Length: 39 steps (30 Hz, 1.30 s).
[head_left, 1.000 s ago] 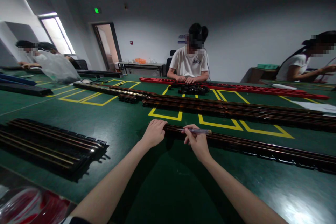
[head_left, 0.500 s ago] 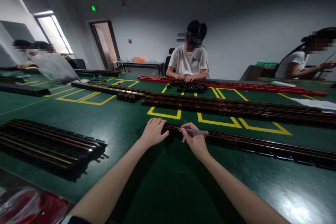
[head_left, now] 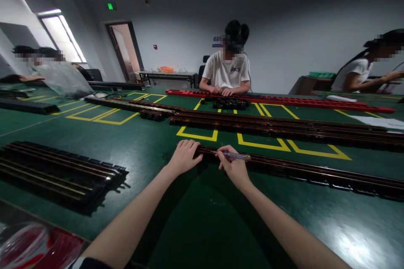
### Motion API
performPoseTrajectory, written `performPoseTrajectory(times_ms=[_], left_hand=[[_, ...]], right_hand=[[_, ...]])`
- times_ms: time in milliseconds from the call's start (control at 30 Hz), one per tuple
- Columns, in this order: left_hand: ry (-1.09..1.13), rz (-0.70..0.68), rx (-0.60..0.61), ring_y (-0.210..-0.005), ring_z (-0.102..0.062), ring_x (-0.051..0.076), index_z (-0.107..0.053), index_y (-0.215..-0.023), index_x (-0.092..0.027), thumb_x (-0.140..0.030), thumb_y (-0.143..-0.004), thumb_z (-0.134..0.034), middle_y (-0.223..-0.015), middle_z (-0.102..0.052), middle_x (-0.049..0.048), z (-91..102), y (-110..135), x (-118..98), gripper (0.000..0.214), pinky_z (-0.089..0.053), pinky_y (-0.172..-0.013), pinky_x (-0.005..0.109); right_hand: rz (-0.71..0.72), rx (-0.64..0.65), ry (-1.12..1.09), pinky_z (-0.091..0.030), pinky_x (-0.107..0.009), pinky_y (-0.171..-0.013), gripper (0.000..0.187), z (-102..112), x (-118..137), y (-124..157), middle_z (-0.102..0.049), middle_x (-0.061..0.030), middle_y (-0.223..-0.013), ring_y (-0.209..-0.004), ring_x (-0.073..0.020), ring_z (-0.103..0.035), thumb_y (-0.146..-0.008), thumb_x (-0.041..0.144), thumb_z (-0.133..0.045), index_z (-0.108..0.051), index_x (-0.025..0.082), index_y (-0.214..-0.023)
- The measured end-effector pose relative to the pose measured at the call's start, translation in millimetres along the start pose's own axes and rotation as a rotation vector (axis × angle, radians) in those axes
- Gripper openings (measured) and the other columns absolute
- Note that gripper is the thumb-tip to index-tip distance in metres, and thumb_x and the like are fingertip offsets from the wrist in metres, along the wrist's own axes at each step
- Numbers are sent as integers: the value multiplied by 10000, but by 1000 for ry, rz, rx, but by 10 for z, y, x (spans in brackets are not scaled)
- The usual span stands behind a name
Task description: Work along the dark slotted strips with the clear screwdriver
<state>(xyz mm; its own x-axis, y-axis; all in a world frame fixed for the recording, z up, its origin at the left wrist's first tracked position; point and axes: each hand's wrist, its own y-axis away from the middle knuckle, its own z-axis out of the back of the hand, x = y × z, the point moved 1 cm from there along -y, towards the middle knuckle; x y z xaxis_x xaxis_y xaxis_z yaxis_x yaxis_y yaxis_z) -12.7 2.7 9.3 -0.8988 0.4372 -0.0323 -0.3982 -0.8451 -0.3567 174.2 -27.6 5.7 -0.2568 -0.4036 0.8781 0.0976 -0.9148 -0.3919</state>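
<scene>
A long dark rail [head_left: 303, 171] with coppery strips runs from the table's middle out past the right edge. My left hand [head_left: 185, 156] lies over its left end, the fingers curled across the far side and the thumb on the near side. In my right hand [head_left: 234, 167], closed in a writing grip, is a pen-like tool [head_left: 237, 156] with a translucent purplish barrel. Its tip points left and meets the rail close to my left thumb; the exact contact is too small to make out.
Behind my rail lie more long dark rails [head_left: 284, 129]. A bundle of shorter rails [head_left: 57, 172] sits at left on the green table [head_left: 142, 155]. Across from me a person [head_left: 227, 69] handles dark parts [head_left: 232, 103] beside a red rail [head_left: 315, 103]. Other people sit left and right.
The camera view has shifted very slightly. Both my hands, the rail and the pen-like tool keep almost the same places.
</scene>
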Motion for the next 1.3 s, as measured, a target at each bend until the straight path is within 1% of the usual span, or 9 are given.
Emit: performPoseTrajectory(times_ms=[200, 533, 700, 867, 1067, 1300], left_hand=[[0, 2, 10, -1035, -526, 262, -545, -1127, -130, -389, -869, -444, -1099, -602, 118, -13, -4, 6, 379, -364, -957, 424], [6, 5, 17, -1041, -526, 261, -541, -1134, -136, -396, -871, -440, -1112, -603, 113, 4, -2, 0, 383, -370, -957, 428], [2, 9, 26, -1047, -525, 261, -541, -1131, -136, -398, -872, -435, -1112, -600, 112, 11, -4, -4, 384, -363, -967, 425], [7, 4, 14, -1043, -524, 261, -540, -1128, -142, -398, -871, -432, -1114, -601, 112, 5, -6, 0, 378, -363, -963, 430], [11, 4, 21, -1039, -524, 262, -541, -1127, -126, -391, -871, -435, -1107, -601, 118, 10, -7, -7, 383, -364, -962, 427], [-17, 2, 6, -1026, -528, 264, -543, -1117, -149, -392, -863, -444, -1095, -603, 108, -10, -6, -2, 364, -371, -946, 424]], right_hand=[[-10, -22, -8, -464, -243, -457, 222, -12, 23, 3, -654, -22, -753, -465, -112, -572, -835, 418, -504, -534, 199, -814], [-8, -29, -1, -463, -251, -434, 250, -6, 44, 3, -659, -36, -754, -468, -128, -580, -825, 448, -509, -535, 201, -800], [-11, -4, 7, -473, -257, -447, 262, 4, 46, 5, -660, -39, -770, -489, -135, -593, -831, 464, -507, -538, 205, -811], [-15, -15, 8, -479, -264, -450, 300, 5, 24, 3, -663, -41, -771, -482, -136, -591, -829, 502, -499, -539, 205, -810], [-21, 16, 11, -479, -260, -472, 279, 16, 18, 3, -659, -41, -802, -508, -133, -598, -841, 477, -492, -540, 202, -829], [-15, -31, -17, -466, -247, -440, 279, -5, 50, 3, -662, -32, -745, -460, -121, -575, -820, 477, -512, -537, 200, -793]])
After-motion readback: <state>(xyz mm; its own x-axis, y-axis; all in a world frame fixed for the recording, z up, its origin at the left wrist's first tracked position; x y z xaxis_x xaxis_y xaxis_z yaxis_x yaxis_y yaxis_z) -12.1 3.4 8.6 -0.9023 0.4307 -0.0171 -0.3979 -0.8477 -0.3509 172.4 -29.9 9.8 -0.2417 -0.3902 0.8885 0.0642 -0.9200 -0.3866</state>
